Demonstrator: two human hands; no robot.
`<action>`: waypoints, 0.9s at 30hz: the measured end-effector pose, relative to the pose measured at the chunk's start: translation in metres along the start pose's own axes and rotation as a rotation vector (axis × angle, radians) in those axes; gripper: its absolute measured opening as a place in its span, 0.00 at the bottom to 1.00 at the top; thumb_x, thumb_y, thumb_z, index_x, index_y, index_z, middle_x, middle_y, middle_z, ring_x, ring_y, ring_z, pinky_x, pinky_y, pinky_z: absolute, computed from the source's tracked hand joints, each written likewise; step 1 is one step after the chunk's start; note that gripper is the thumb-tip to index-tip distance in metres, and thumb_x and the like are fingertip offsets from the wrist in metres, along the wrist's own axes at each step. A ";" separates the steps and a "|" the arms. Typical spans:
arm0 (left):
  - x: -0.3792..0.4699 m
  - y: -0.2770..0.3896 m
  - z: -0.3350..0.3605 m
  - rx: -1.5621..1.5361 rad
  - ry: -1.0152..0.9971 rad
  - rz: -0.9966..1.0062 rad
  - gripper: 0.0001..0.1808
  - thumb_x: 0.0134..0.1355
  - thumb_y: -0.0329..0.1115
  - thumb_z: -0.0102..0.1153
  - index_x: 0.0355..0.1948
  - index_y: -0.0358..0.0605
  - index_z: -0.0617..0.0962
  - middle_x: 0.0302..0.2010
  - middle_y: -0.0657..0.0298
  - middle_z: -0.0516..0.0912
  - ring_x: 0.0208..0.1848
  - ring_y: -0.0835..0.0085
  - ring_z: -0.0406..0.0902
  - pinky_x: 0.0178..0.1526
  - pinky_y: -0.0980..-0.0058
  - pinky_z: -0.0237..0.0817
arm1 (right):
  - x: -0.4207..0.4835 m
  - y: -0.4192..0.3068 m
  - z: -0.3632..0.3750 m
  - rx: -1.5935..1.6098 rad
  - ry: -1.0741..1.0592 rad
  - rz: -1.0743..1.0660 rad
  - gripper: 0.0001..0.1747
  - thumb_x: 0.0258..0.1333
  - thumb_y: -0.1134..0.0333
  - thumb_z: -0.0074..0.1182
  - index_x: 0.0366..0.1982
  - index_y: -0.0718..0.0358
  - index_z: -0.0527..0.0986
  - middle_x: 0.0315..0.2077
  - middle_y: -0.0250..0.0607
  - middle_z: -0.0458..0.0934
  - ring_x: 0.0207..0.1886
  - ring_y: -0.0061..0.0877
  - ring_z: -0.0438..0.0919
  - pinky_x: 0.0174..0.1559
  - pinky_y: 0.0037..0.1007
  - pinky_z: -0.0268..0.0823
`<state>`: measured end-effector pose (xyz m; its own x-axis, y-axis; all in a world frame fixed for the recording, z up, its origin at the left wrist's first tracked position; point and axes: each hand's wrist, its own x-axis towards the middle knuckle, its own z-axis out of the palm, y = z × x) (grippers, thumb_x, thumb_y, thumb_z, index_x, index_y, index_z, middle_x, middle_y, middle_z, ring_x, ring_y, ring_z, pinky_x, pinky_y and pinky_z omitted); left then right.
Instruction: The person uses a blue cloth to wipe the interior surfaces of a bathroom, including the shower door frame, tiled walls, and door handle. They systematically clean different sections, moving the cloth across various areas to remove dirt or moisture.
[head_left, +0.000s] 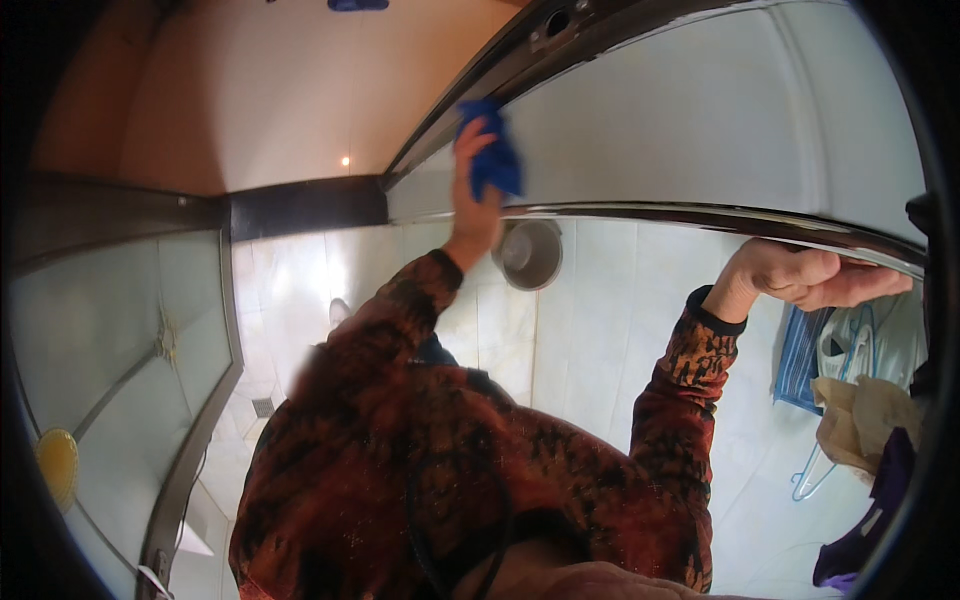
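Note:
My left hand holds a crumpled blue cloth against a large whitish panel with a dark frame. The cloth is a little blurred, and its upper end reaches the frame. Along the panel's near side runs a narrow, shiny dark edge. At the far right, my right hand grips this edge with curled fingers, some partly hidden. Both arms are stretched out in patterned dark red sleeves.
A grey-brown bucket stands below, on pale tiles. To the left is a dark-framed glazed door with a yellow round object. At right hang a blue hanger, a tan cloth and a purple cloth. A floor drain shows lower left.

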<state>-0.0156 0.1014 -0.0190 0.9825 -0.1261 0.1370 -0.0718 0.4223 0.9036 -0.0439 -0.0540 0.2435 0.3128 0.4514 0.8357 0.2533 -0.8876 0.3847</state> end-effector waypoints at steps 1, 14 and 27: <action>-0.002 -0.013 -0.010 -0.020 0.049 -0.257 0.24 0.55 0.22 0.40 0.55 0.42 0.65 0.58 0.55 0.65 0.60 0.63 0.62 0.61 0.69 0.51 | -0.003 0.001 0.001 0.037 0.037 0.039 0.31 0.60 0.66 0.34 0.64 0.65 0.50 0.66 0.55 0.37 0.68 0.42 0.48 0.66 0.38 0.47; 0.104 0.193 0.097 0.008 -0.296 0.856 0.22 0.54 0.31 0.54 0.51 0.41 0.69 0.55 0.51 0.67 0.55 0.58 0.66 0.58 0.68 0.55 | -0.014 0.000 0.003 -0.114 0.127 0.111 0.31 0.60 0.58 0.38 0.61 0.68 0.57 0.65 0.56 0.44 0.69 0.46 0.42 0.67 0.48 0.35; 0.007 0.107 0.034 -0.008 -0.384 0.560 0.28 0.51 0.26 0.49 0.56 0.36 0.66 0.63 0.44 0.58 0.66 0.49 0.54 0.65 0.58 0.43 | -0.020 0.000 0.008 -0.138 0.209 0.158 0.29 0.61 0.57 0.37 0.61 0.61 0.60 0.64 0.55 0.51 0.68 0.47 0.47 0.66 0.47 0.33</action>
<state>-0.0226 0.1148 0.0925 0.6667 -0.1959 0.7191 -0.5490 0.5234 0.6516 -0.0427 -0.0625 0.2235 0.1394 0.2911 0.9465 0.0849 -0.9558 0.2815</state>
